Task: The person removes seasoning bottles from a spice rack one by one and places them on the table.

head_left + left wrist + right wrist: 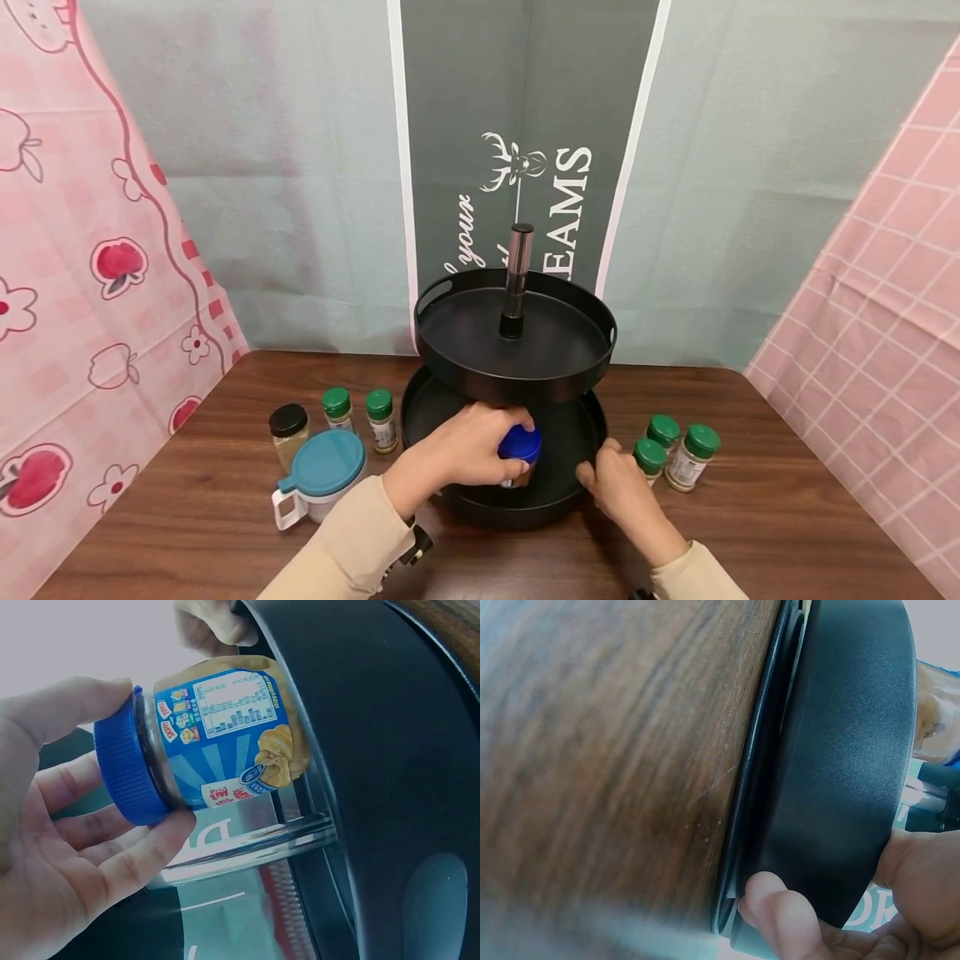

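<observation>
My left hand (468,446) grips a peanut butter jar (229,739) by its blue lid (522,444). The jar has a blue label and is at the lower tray (504,515) of a round black two-tier stand, under the upper tray (517,386). In the left wrist view its base overlaps the tray's wall. At the lower tray's right side, my right hand (628,487) holds the rim. The right wrist view shows its thumb at the top edge and its fingers curled around the outside of the tray wall (847,742).
Left of the stand are a white container with a teal lid (330,462), a black-lidded jar (289,423) and two green-capped spice bottles (382,417). Right of it, close beside my right hand, stand three green-capped bottles (690,457). A metal post (517,271) rises from the upper tray.
</observation>
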Demonstrator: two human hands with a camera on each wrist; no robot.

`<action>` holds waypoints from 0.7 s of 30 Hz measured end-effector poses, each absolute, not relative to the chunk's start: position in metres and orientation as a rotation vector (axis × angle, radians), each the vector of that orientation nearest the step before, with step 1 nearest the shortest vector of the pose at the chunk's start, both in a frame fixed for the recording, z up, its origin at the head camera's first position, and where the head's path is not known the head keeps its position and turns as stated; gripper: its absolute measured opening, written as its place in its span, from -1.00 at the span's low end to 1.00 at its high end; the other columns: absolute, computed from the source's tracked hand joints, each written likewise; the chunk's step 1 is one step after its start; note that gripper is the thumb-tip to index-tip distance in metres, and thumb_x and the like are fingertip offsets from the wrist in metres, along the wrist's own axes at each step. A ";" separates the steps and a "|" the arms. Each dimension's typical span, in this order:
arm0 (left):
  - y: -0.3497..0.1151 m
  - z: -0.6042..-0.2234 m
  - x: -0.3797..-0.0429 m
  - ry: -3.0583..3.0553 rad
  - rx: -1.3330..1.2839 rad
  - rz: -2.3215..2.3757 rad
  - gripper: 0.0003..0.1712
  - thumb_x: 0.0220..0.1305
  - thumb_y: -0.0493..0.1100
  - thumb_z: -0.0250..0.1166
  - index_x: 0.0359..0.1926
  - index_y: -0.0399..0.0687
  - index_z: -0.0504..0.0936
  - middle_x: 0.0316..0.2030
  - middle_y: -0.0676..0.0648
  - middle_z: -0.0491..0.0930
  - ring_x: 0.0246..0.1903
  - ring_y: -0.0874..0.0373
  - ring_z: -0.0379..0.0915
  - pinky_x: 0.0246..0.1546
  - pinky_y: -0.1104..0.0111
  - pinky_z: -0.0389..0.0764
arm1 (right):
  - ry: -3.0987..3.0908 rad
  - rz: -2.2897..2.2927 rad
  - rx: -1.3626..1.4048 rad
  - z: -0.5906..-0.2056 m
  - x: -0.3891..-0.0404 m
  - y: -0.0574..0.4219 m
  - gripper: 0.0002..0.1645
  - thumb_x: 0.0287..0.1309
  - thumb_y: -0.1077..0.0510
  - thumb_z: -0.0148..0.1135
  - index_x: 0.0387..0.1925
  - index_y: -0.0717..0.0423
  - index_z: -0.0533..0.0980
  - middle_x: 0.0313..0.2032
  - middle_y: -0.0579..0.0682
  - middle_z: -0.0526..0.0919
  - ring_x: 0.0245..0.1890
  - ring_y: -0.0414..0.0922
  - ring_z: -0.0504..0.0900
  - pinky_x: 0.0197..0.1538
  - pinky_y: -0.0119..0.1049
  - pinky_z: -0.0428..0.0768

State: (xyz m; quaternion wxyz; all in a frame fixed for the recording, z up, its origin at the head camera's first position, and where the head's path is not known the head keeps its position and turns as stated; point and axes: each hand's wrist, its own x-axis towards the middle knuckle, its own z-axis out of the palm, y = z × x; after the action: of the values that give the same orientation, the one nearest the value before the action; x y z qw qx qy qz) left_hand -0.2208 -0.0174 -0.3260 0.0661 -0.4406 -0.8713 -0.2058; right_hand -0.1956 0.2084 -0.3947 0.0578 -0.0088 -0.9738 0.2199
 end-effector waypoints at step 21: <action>-0.044 -0.313 -0.215 -2.652 -1.292 -0.731 -0.62 -0.02 -0.02 0.32 -0.15 -0.05 0.55 -0.26 -0.02 0.59 -0.33 0.27 0.44 -0.35 0.39 0.57 | -2.957 0.674 -0.007 -0.394 -0.195 0.208 -0.74 0.01 0.19 0.01 -0.50 0.34 0.20 -0.72 0.11 0.39 -0.73 -0.05 0.40 -0.65 -0.16 0.41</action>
State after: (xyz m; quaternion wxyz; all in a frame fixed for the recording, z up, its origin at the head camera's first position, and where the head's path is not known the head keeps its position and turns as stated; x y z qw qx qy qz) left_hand -0.2155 -0.0440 -0.3129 0.0511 -0.4246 -0.8714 -0.2403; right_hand -0.1951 0.2082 -0.3937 0.0543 -0.0024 -0.9735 0.2221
